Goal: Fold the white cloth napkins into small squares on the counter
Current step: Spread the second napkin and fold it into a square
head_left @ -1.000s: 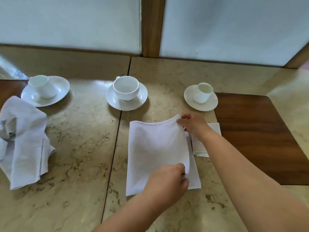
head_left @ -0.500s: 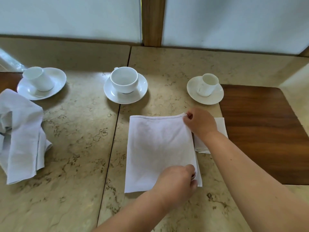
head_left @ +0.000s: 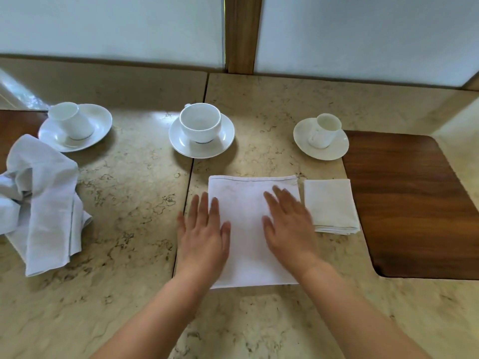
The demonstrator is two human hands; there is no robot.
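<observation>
Both hands, left hand (head_left: pixel 203 238) and right hand (head_left: pixel 287 229), fingers spread flat, press the napkin (head_left: pixel 246 229): soft, light, limp; best pinched at corners

We see a glossy, veined stone counter (head_left: pixel 134 203); at three o'clock, a smooth, satin wood inlay (head_left: pixel 404 203). The white napkin (head_left: pixel 246 203) is matt woven cloth. At twelve o'clock, a glazed ceramic cup (head_left: pixel 200 123) shines.
</observation>
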